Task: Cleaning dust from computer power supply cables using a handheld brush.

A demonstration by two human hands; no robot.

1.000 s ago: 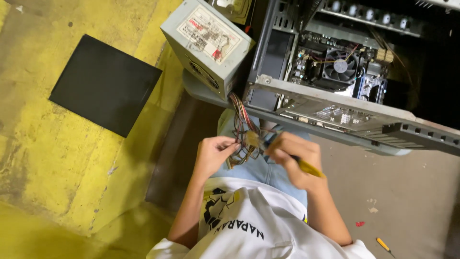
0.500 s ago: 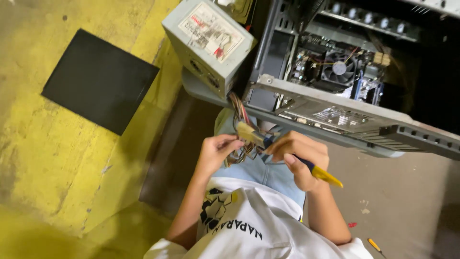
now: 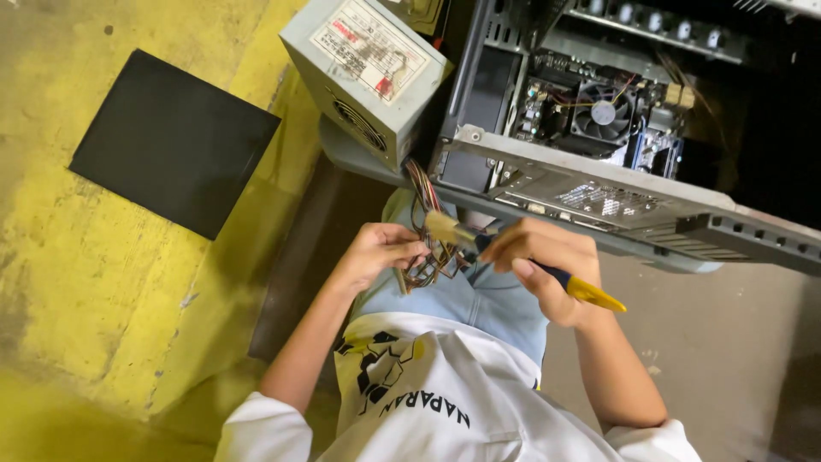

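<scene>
My left hand [image 3: 376, 252] grips a bundle of coloured wires [image 3: 425, 257] that hangs from a grey power supply box [image 3: 363, 73]. My right hand [image 3: 547, 265] is closed around a paintbrush with a blue and yellow handle [image 3: 590, 293]. Its pale bristles [image 3: 442, 228] rest against the wires just above my left fingers. Both hands work over my lap, on blue jeans [image 3: 479, 299], right below the open computer case [image 3: 599, 184].
Inside the open case a motherboard with a round cooler fan [image 3: 603, 113] shows. A black flat panel [image 3: 175, 141] lies on the yellow-painted floor at the left. Grey concrete floor [image 3: 727, 342] spreads to the right. The power supply box leans at the case's left corner.
My right hand has swung the brush slightly, so the yellow handle tip points further right. The bristles stay on the wires. My left hand keeps its hold.
</scene>
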